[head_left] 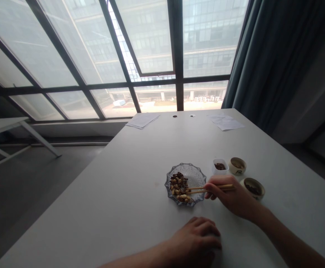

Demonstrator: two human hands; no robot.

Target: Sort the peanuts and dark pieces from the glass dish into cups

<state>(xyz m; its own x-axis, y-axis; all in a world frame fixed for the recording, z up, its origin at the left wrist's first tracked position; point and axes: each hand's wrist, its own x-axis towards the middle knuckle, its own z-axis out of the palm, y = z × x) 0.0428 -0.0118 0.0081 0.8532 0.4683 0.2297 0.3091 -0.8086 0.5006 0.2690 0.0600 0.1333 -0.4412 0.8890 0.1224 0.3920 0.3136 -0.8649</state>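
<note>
My right hand (223, 190) grips a pair of wooden chopsticks (198, 189). Their tips reach into a scalloped clear glass plate (201, 175), at the heap of mixed nuts and dark seeds (179, 185) on its left side. Whether the tips pinch a piece is too small to make out. Nearer to me, my left hand (200, 238) rests on the table with its fingers loosely curled and nothing visible in them. A small white plastic container (220, 171) with dark pieces stands beyond my right hand. Two cream round bowls, a farther one (237, 171) and a nearer one (263, 195), hold contents too.
The white table (128, 193) runs toward large windows. Paper sheets lie at its far left (142, 121) and far right (226, 121). Two round holes (175, 116) sit near the far edge. A dark curtain (251, 74) hangs on the right; another table (6, 125) stands left.
</note>
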